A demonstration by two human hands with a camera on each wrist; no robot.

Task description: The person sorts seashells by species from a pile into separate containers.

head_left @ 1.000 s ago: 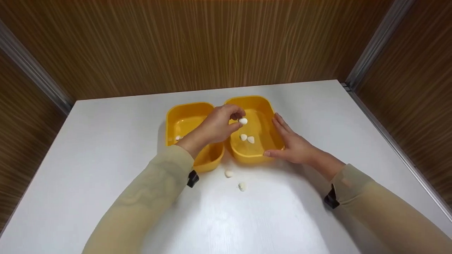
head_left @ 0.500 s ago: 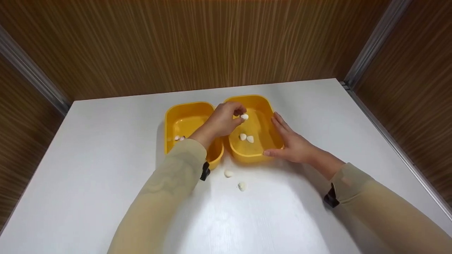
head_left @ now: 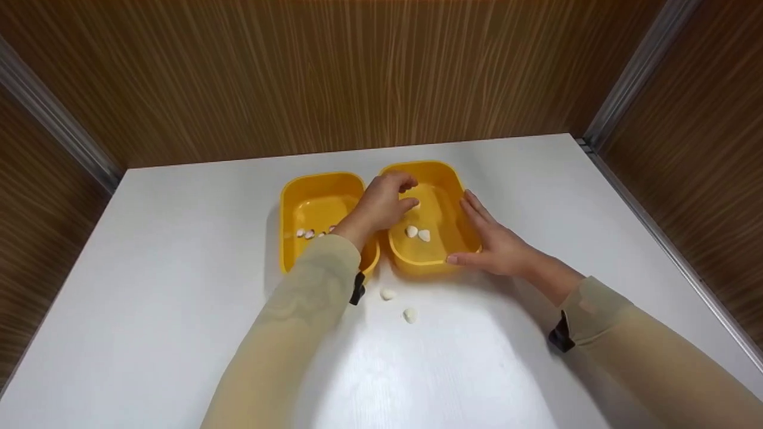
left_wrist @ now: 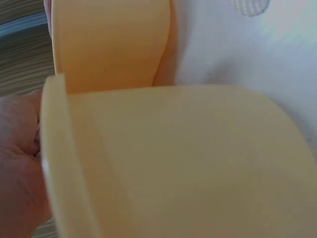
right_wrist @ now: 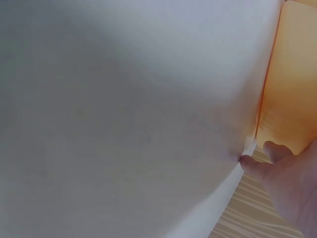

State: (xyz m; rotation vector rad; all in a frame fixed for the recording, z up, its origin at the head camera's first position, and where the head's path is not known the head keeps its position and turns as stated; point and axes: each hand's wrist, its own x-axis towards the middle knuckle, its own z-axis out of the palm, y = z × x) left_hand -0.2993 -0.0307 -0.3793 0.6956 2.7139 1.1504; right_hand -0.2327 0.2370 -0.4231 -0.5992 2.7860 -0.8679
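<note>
My left hand point(head_left: 384, 201) is over the right yellow tray point(head_left: 438, 257), thumb and fingers apart. A small white shell point(head_left: 416, 204) shows just past the thumb tip, seemingly on the tray floor and mostly hidden. Two more white shells point(head_left: 418, 233) lie together near that tray's front. My right hand point(head_left: 499, 247) rests along the same tray's right side, fingers outstretched and thumb at the front corner. Several small shells point(head_left: 309, 234) lie in the left yellow tray point(head_left: 287, 202), partly covered by my left forearm. In the left wrist view, a tray wall point(left_wrist: 173, 148) blocks most of the hand.
Two pale shells, one point(head_left: 387, 294) nearer the trays and another point(head_left: 410, 315) closer to me, lie on the white table point(head_left: 465, 369). Wood-grain panels point(head_left: 357, 77) stand behind and at both sides.
My left hand has shifted slightly right and its fingers have spread, letting go of the shell they pinched. More shells in the left tray now show. The right hand keeps its place.
</note>
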